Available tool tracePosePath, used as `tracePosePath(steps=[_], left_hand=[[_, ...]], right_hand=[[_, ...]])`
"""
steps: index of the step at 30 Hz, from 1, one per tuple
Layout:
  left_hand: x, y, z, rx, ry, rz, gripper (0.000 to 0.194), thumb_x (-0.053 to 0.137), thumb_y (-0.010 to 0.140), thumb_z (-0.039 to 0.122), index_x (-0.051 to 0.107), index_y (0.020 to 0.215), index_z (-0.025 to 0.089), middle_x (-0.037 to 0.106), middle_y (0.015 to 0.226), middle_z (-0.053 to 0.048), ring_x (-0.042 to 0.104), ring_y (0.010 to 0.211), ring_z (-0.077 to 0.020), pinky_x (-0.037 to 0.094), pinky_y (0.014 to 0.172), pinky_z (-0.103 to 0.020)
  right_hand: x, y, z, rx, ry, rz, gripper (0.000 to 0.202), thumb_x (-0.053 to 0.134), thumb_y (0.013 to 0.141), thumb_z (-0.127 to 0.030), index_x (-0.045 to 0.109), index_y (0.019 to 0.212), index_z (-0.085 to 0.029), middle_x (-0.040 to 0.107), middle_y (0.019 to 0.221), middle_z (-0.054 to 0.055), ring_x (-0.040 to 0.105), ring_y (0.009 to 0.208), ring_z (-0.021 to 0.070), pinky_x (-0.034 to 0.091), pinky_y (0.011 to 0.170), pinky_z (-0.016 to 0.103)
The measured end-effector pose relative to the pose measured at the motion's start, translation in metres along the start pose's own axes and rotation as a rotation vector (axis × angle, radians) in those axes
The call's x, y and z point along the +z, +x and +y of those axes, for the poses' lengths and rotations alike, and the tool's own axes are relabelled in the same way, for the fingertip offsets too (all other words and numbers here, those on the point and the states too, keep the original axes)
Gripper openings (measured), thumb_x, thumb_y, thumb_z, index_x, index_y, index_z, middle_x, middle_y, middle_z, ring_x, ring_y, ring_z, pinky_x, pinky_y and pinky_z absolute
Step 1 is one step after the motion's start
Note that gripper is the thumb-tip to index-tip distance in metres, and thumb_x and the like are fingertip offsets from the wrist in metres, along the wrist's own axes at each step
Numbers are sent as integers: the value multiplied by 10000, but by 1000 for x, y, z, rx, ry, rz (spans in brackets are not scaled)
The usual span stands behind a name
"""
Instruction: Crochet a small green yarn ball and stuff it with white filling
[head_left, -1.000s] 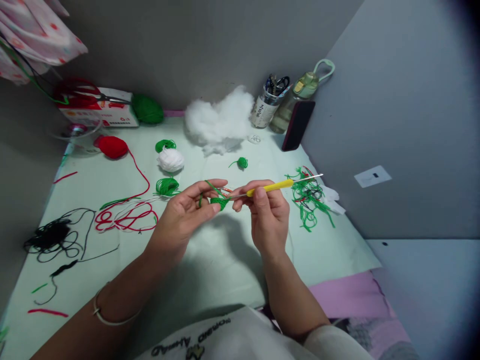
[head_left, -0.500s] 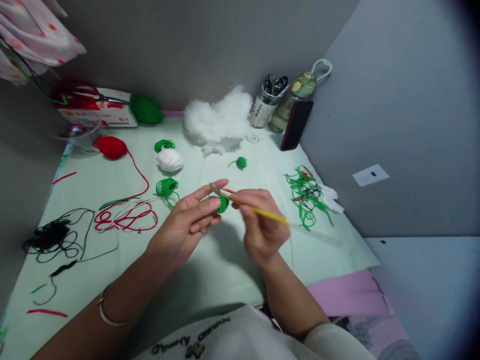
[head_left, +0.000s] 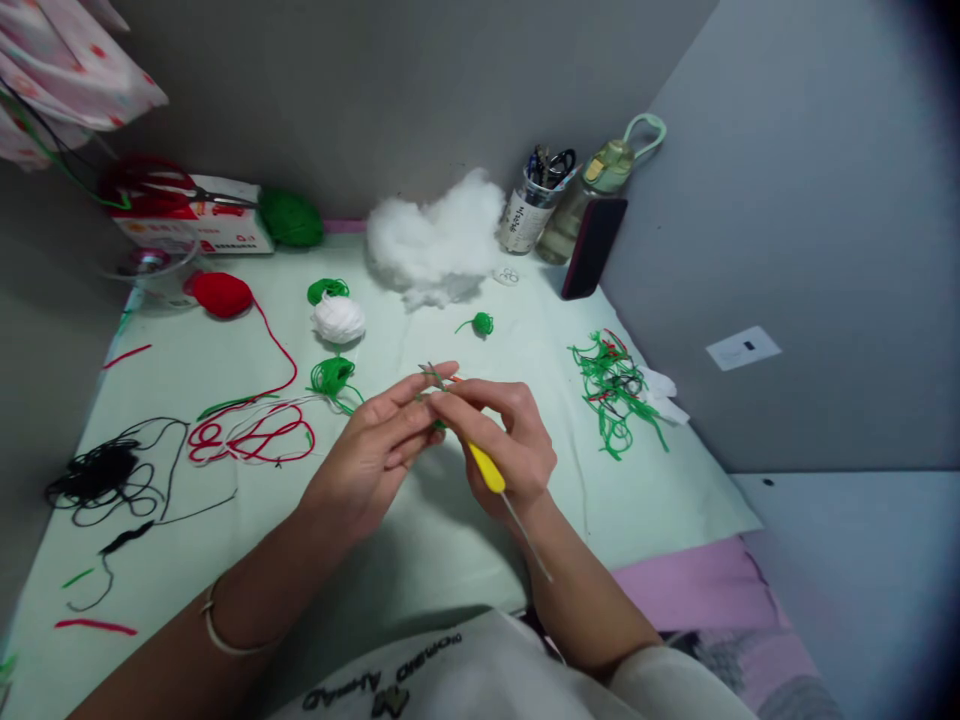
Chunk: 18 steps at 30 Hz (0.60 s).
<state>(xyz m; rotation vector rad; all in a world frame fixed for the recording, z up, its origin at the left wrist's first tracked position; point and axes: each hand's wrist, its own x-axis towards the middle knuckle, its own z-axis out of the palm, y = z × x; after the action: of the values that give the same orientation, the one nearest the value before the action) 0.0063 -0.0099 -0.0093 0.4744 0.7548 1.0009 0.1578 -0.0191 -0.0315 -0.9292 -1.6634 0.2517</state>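
Note:
Near the middle, my left hand (head_left: 379,445) is closed on a small green yarn piece (head_left: 439,425), mostly hidden by the fingers. My right hand (head_left: 504,440) meets it from the right, its fingers wrapped round a crochet hook with a yellow handle (head_left: 487,468). The hook's rear metal shaft points down toward my right wrist. Thin metal tips and a bit of orange show above the touching fingertips. Behind my hands lies a tiny green yarn ball (head_left: 482,324) with a loose tail.
White stuffing (head_left: 435,240), a pen cup (head_left: 523,215), a bottle (head_left: 566,225) and a phone (head_left: 595,248) stand at the back. Green scraps (head_left: 616,390) lie right. Red (head_left: 223,295), white (head_left: 339,318) and black yarn (head_left: 101,472) lie left, near a box (head_left: 232,225) with scissors.
My right hand has turned and moved closer to my left fingertips. The yellow handle has swung from pointing right to pointing down. The green piece is now more covered.

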Motion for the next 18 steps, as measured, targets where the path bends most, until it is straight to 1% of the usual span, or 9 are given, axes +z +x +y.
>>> tracePosePath(steps=[2, 3, 5, 7, 9, 12, 13, 15, 18], left_hand=[[-1, 0, 4, -49, -70, -23, 261, 785, 835, 192, 818, 1090, 147, 431, 597, 99, 217, 449, -6, 521, 710, -162], [-2, 0, 6, -44, -89, -23, 259, 779, 837, 184, 821, 1089, 138, 403, 588, 103, 197, 449, -7, 520, 697, -155], [-3, 0, 9, -3, -88, -13, 296, 778, 830, 153, 817, 1123, 158, 423, 600, 100, 215, 456, -9, 520, 691, -151], [-4, 1, 9, 42, -23, -19, 347, 790, 820, 135, 810, 1160, 200, 528, 668, 81, 272, 468, -7, 516, 691, -152], [-5, 3, 6, 86, 68, -45, 367, 810, 816, 152, 807, 1172, 241, 653, 808, 41, 413, 535, -20, 510, 702, -161], [-6, 5, 1, 137, 181, -85, 355, 824, 832, 211, 802, 1180, 275, 729, 974, -12, 626, 830, -107, 514, 826, -212], [-7, 5, 0, 151, 207, -84, 352, 825, 836, 227, 799, 1183, 280, 731, 989, -20, 643, 925, -139, 507, 881, -240], [-8, 5, -1, 167, 254, -55, 348, 829, 836, 249, 798, 1181, 280, 720, 993, -25, 633, 1014, -172, 481, 934, -272], [-11, 4, 2, 188, 299, 2, 343, 830, 828, 265, 803, 1169, 270, 693, 984, -29, 604, 982, -175, 461, 903, -279]], right_hand=[[-2, 2, 2, 68, 112, 74, 285, 644, 975, -166, 778, 1149, -348, 775, 1033, 34, 717, 888, 189, 606, 760, 369], [-2, 5, 3, 151, 223, 112, 250, 632, 989, -183, 785, 1115, -335, 770, 986, 27, 703, 828, 172, 592, 717, 347], [-3, 9, 4, 330, 446, 146, 200, 609, 1017, -240, 795, 1035, -311, 751, 911, 13, 657, 711, 139, 554, 638, 311], [-2, 12, 4, 420, 545, 99, 171, 629, 1011, -303, 799, 991, -291, 753, 906, 15, 649, 704, 135, 544, 636, 304], [0, 13, 3, 453, 505, 38, 147, 669, 987, -337, 802, 978, -276, 773, 927, 24, 676, 764, 153, 562, 688, 318], [0, 11, 3, 508, 468, 28, 163, 675, 978, -374, 790, 969, -258, 784, 919, 27, 686, 757, 157, 568, 684, 320], [0, 11, 4, 528, 492, 37, 175, 666, 983, -383, 781, 966, -252, 782, 914, 26, 683, 736, 152, 564, 667, 316], [-1, 11, 5, 548, 563, 52, 192, 644, 995, -391, 760, 964, -242, 780, 909, 24, 680, 710, 143, 560, 654, 309], [-2, 12, 6, 549, 645, 48, 187, 608, 1019, -380, 724, 974, -239, 782, 886, 17, 685, 703, 137, 567, 675, 306]])
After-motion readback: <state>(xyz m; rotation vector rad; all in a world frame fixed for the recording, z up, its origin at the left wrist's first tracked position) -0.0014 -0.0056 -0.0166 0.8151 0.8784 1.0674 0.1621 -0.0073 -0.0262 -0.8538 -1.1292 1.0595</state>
